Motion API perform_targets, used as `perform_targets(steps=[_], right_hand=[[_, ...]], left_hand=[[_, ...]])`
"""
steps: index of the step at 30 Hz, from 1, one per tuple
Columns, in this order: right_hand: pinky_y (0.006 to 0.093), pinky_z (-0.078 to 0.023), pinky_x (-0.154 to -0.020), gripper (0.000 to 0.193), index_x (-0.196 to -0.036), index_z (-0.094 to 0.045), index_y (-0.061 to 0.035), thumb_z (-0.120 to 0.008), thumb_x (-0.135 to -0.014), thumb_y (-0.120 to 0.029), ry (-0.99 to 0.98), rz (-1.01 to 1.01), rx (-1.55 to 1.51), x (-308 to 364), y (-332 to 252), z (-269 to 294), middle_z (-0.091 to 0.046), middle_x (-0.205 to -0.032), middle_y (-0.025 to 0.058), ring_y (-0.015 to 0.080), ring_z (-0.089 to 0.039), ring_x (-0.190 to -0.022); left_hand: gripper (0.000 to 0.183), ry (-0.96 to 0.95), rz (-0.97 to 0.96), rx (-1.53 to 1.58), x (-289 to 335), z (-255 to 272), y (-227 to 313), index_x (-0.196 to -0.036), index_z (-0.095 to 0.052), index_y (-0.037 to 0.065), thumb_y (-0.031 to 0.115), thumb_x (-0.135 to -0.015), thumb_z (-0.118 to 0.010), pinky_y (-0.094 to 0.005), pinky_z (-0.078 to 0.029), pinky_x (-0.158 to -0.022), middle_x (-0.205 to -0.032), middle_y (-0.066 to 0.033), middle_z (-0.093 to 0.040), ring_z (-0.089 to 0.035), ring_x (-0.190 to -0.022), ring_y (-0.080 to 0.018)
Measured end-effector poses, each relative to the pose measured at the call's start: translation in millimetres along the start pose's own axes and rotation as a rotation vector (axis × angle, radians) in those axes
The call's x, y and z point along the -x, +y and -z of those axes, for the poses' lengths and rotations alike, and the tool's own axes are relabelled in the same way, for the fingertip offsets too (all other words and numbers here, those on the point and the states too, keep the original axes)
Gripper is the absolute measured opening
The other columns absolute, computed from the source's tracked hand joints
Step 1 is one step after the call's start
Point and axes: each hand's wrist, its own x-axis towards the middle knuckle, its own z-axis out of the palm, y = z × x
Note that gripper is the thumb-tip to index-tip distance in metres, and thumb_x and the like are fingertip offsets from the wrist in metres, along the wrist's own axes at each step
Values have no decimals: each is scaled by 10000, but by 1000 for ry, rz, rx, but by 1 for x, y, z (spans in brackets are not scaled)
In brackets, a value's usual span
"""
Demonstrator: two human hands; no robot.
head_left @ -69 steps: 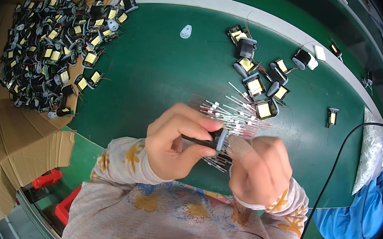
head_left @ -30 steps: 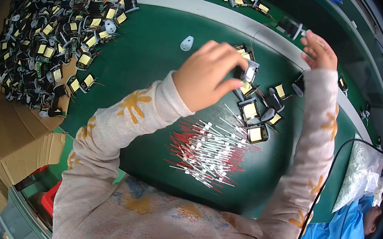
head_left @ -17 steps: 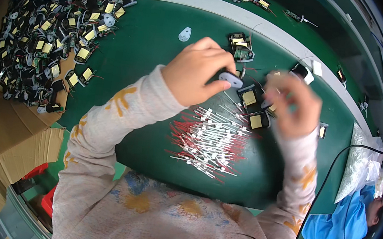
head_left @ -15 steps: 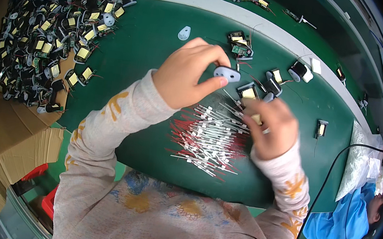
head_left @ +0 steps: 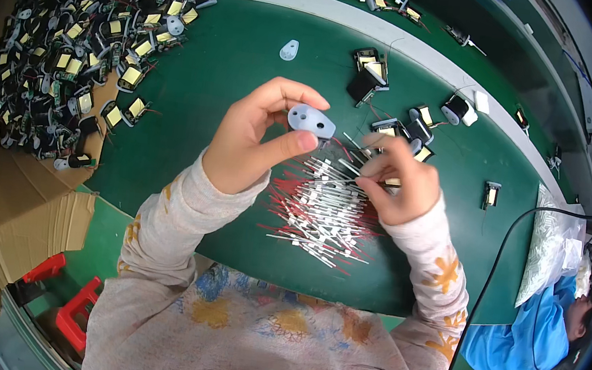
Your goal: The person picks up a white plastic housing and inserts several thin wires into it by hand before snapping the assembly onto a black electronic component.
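Observation:
My left hand (head_left: pixel 254 132) pinches a small device by its grey rounded end cap (head_left: pixel 311 122), whose holed face is turned up toward me. Red wires show beside the device; the rest of it is mostly hidden. To its right, my right hand (head_left: pixel 404 180) has thumb and forefinger closed together over the wire heap. A thin pale strand meets those fingertips, but whether they hold it I cannot make out. Beneath both hands lies a heap of white-sleeved red wires (head_left: pixel 325 214) with small white connectors. Several black devices (head_left: pixel 422 123) with yellow pads sit just beyond my right hand.
A cardboard box (head_left: pixel 52 188) at the left holds a large pile of similar devices (head_left: pixel 67 61). A loose grey cap (head_left: pixel 290 50) lies on the green table (head_left: pixel 216 49). Toward the right are a black cable (head_left: pixel 497 261), a clear plastic bag (head_left: pixel 553 246) and a person in blue (head_left: pixel 520 342).
My left hand has moved left and slightly down with the device, turning the cap's face more toward me. My right hand has shifted slightly left, its fingertips nearer the device.

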Motion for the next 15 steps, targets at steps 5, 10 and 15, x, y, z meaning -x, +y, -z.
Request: perform_targets(steps=[5,10,15], right_hand=[[242,-502,-696,502,-1157,-442,-6,-664,-723,112,67,-235,-977,2,-9,14,-623,-780,77,128,-616,-715],[313,-510,-802,493,-1165,-436,0,-669,-735,67,77,-184,-1223,2,-12,0,-611,-805,80,152,-613,-777],[371,-438,-953,471,-1145,-465,5,-696,-735,-3,-22,25,-1297,1,-5,-7,-590,-816,57,144,-601,-798]], left_hand=[[285,-186,-56,-250,1,5,13,-993,-631,49,183,-761,-725,-303,-390,-884,-998,-63,-614,-548,-995,-159],[353,-533,-23,-114,-2,-3,14,-960,-646,25,261,-722,-757,-362,-342,-951,-1089,-123,-563,-486,-1078,-237],[384,-669,378,424,8,-19,3,-1023,-607,2,254,-769,-746,-362,-347,-956,-1115,-114,-560,-500,-1085,-222]])
